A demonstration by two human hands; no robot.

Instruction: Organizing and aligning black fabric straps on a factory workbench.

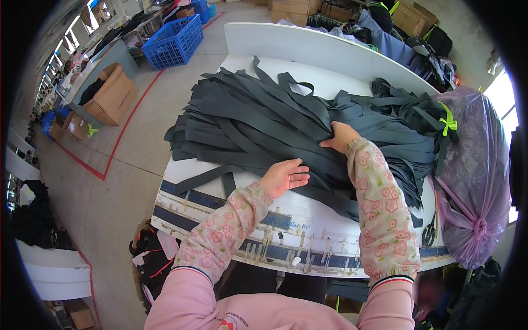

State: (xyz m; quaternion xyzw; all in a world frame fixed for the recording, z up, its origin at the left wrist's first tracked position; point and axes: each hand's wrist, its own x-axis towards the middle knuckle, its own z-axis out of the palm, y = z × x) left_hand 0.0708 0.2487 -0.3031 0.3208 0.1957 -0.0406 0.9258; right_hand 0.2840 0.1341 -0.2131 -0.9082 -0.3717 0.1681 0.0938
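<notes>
Hands (281, 179) (343, 137): left released, right touching dark strips (247, 118), grip unclear | lettering: carton (116, 98), table (324, 231)

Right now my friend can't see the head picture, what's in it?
A person's right hand touches a heap of dark strips on a white table, the open left hand close by. A pink bag is at right, a blue crate at upper left.
</notes>
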